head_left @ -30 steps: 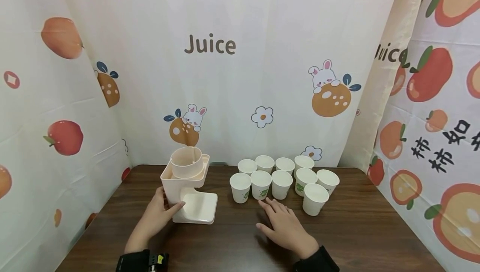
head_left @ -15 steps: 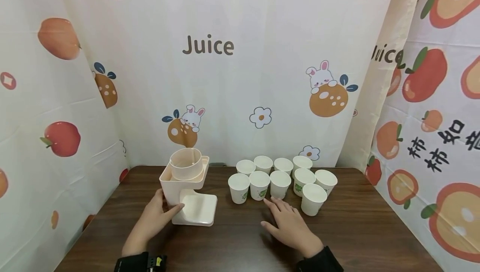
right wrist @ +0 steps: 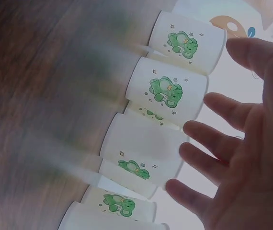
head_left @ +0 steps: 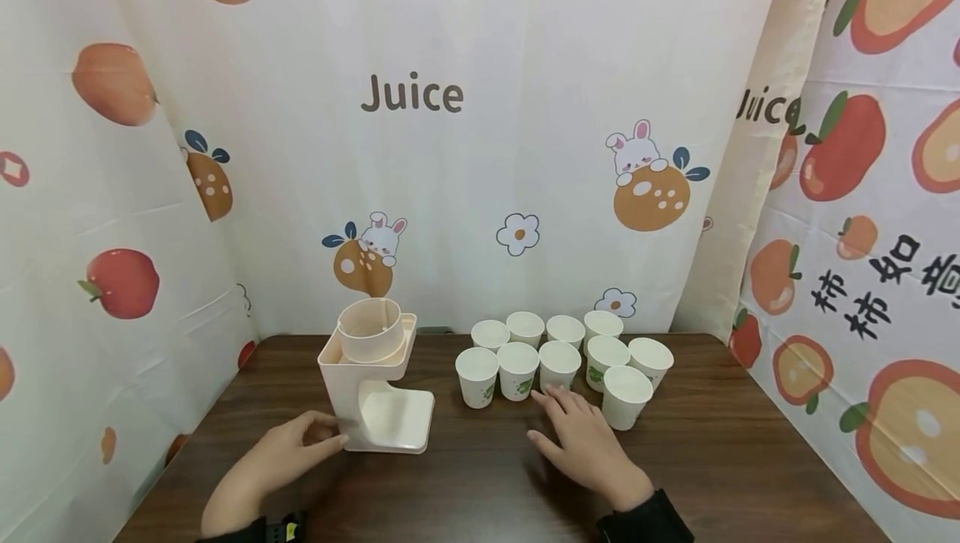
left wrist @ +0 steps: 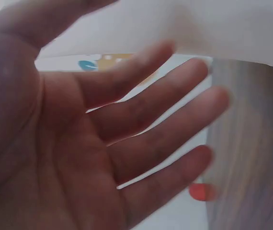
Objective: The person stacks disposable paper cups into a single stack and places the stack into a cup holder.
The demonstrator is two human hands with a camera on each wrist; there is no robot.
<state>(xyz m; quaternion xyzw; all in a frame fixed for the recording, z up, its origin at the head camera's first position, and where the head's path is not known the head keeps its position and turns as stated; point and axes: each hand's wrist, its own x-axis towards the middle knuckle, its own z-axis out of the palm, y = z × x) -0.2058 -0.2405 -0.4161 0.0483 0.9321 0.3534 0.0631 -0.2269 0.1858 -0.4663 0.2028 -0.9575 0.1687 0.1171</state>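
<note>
A cream plastic stand [head_left: 347, 397] with a square top tray, a flat foot and an open round cylinder [head_left: 371, 345] set in the tray stands upright at the left of the table. My left hand [head_left: 281, 455] is at its left side, fingertips near the lower edge. In the left wrist view the fingers [left wrist: 160, 112] are spread and nearly straight, with nothing in the palm. Several white paper cups [head_left: 477, 376] with green cartoon prints stand upright, mouths up, at the middle right. My right hand [head_left: 587, 443] hovers palm down before the front cups, fingers extended and overlapping one cup [head_left: 559, 364].
The dark wooden table [head_left: 442, 497] ends at a white curtain [head_left: 450, 168] printed with fruit, rabbits and words, which also closes off both sides. The rightmost front cup [head_left: 627, 397] stands close to my right fingers.
My left hand has let go of the stand and drawn back down and left. The right hand has shifted slightly right. The stand and cups keep their places.
</note>
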